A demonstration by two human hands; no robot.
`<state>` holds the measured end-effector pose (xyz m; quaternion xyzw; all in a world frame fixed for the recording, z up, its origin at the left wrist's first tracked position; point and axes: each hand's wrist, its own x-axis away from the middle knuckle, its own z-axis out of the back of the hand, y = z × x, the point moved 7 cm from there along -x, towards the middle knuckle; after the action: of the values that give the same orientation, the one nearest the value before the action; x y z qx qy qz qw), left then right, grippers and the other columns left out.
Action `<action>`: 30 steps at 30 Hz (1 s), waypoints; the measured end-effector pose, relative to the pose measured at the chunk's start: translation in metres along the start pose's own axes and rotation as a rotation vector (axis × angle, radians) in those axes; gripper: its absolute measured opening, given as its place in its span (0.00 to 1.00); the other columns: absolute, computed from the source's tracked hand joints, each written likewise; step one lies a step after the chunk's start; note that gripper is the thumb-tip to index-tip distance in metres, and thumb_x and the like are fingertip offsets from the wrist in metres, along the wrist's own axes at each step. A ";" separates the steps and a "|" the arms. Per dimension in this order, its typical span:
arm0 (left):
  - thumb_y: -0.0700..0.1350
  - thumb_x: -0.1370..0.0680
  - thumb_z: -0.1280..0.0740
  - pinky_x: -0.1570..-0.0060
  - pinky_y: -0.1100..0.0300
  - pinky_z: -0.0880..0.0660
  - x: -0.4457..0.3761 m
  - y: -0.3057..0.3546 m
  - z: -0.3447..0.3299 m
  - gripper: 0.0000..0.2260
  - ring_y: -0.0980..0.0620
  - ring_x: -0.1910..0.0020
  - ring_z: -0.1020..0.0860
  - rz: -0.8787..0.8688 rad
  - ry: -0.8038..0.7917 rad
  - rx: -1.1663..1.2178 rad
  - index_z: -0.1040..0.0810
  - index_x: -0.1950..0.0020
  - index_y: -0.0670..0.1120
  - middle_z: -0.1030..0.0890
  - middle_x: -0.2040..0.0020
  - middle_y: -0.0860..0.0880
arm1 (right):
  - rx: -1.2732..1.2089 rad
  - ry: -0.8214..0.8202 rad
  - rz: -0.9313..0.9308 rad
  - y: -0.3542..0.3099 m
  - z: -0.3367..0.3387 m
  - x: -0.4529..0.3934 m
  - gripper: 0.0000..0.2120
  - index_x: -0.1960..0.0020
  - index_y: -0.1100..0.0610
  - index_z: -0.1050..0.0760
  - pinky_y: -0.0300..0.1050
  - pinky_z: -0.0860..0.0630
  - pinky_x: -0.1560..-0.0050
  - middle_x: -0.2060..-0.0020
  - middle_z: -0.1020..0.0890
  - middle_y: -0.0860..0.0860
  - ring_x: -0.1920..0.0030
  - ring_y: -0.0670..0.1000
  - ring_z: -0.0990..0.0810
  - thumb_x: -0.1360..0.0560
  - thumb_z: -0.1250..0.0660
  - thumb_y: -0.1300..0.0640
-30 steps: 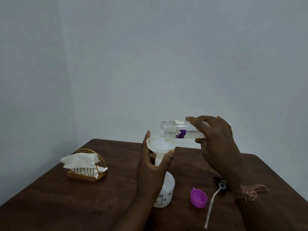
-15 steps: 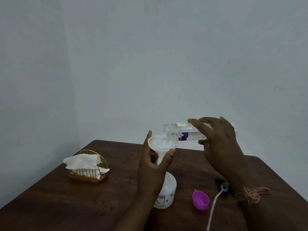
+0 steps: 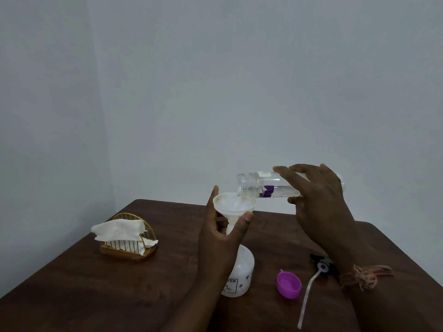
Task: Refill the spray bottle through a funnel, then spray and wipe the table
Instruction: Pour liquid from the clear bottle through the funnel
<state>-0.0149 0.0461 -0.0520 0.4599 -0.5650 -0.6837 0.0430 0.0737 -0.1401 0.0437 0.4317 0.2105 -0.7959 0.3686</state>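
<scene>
The white plastic spray bottle [image 3: 239,274] stands on the dark brown wooden table [image 3: 72,283], its pump head removed, and everything here is placed from it. A white plastic funnel [image 3: 233,205] sits in its neck, steadied by the left hand [image 3: 220,240], thumb and fingers curled around the cone's rim and stem. Above and to the right, the right hand [image 3: 318,202] wraps its fingers over a clear plastic refill bottle with a purple label [image 3: 266,188], tipped nearly level with its open mouth over the funnel's far edge. Pouring well probably means keeping that mouth inside the rim, tilting gradually so the funnel drains rather than floods, and holding the stem upright. Right of the spray bottle lie a purple plastic cap [image 3: 288,284] and the black sprayer head with its white dip tube [image 3: 321,269]; left of it, a gold wire holder of white napkins [image 3: 127,238].
</scene>
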 end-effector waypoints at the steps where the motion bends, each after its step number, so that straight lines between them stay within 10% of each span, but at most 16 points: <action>1: 0.67 0.32 0.28 0.47 0.71 0.24 0.000 0.000 0.000 0.39 0.67 0.38 0.24 0.002 0.002 0.003 0.38 0.22 0.65 0.25 0.34 0.66 | 0.000 0.001 -0.001 0.000 0.000 0.000 0.40 0.27 0.47 0.26 0.61 0.40 0.24 0.38 0.20 0.53 0.34 0.57 0.25 0.34 0.24 0.73; 30: 0.70 0.33 0.29 0.44 0.66 0.22 0.001 -0.002 0.000 0.41 0.65 0.38 0.23 0.004 0.010 -0.024 0.39 0.22 0.66 0.25 0.32 0.65 | 0.016 0.014 0.010 -0.003 -0.001 0.001 0.41 0.28 0.47 0.26 0.60 0.42 0.24 0.38 0.20 0.54 0.34 0.56 0.26 0.35 0.25 0.74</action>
<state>-0.0144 0.0460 -0.0543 0.4619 -0.5573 -0.6880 0.0528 0.0719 -0.1382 0.0424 0.4414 0.2045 -0.7926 0.3676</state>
